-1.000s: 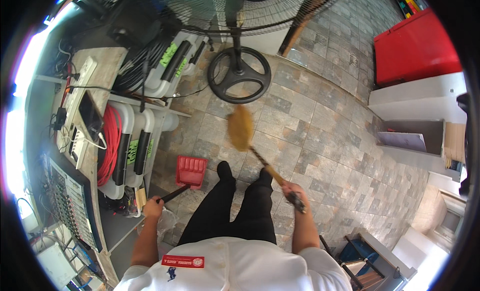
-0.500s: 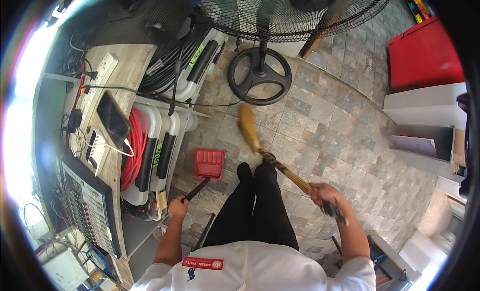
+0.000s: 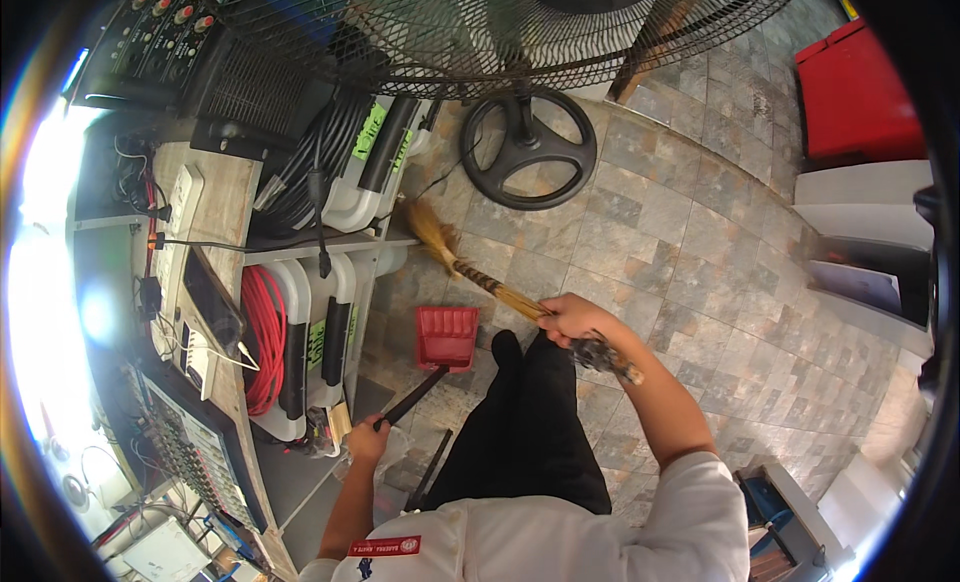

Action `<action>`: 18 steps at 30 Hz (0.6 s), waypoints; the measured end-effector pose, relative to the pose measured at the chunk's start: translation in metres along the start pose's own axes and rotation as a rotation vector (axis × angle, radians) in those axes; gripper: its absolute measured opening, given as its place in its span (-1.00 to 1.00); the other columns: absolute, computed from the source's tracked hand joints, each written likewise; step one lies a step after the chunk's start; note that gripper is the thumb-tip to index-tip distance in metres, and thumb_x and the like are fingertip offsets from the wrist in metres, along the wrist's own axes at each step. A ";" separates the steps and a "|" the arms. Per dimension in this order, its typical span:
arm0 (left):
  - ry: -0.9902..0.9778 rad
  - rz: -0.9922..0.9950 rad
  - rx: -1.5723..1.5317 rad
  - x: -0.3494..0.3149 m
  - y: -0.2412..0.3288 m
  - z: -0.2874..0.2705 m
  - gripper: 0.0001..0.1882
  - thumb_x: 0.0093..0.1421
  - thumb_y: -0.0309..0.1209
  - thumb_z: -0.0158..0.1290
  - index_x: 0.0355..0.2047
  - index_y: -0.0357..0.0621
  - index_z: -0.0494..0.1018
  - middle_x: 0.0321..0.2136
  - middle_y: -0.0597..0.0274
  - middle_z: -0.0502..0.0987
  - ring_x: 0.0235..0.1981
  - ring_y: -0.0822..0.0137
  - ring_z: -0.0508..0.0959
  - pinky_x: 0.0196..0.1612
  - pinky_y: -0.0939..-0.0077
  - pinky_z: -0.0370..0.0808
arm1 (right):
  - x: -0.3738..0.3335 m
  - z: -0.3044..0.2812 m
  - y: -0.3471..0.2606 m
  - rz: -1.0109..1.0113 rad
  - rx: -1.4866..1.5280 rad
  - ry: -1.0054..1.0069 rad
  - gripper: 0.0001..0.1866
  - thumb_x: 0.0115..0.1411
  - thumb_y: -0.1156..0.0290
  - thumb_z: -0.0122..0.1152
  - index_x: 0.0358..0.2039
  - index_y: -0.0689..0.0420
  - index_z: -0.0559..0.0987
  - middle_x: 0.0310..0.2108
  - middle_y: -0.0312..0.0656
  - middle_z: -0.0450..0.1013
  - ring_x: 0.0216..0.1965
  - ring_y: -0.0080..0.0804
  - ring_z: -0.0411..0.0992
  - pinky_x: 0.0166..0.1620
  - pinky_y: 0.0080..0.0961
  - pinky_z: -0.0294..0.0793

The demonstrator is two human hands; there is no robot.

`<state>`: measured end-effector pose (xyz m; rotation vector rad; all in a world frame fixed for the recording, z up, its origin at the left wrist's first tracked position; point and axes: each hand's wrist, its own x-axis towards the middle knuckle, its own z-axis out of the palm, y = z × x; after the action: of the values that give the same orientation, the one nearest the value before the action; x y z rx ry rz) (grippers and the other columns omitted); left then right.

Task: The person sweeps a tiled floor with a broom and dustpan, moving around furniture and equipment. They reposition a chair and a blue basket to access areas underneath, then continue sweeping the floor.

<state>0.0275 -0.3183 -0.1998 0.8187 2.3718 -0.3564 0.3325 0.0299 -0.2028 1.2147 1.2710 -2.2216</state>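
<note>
My left hand is closed around the black handle of a red dustpan, whose pan rests on the tiled floor left of my feet. In my right hand is a yellow straw hand broom, gripped by its handle, with the handle's end sticking out behind toward my forearm. Its bristles reach up and left to the floor beside the corner of the shelf unit, beyond the dustpan.
A black pedestal fan stands ahead, its wide cage overhead. Along the left is a wooden desk with a phone and audio mixer; coiled red cable hangs below. A red box is at far right.
My right hand has swung the broom to the left, its bristles going from near the fan base to beside the shelf. The dustpan stays on the floor; the view has shifted slightly.
</note>
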 end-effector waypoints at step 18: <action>0.007 0.005 -0.059 -0.019 0.011 -0.008 -0.71 -0.10 -0.16 -0.01 -0.34 0.08 0.46 -0.45 0.06 0.45 -0.38 0.08 0.46 -0.31 0.26 0.39 | 0.175 -0.081 -0.005 -0.040 0.916 -0.362 -0.89 0.10 0.45 -0.06 -0.39 0.19 0.28 -0.69 -0.38 0.18 -0.73 -0.67 0.12 -0.68 -0.80 0.15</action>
<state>0.0428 -0.3156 -0.1823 0.7995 2.3743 -0.2810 0.2678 0.1225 -0.3587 0.9283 0.0974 -2.9759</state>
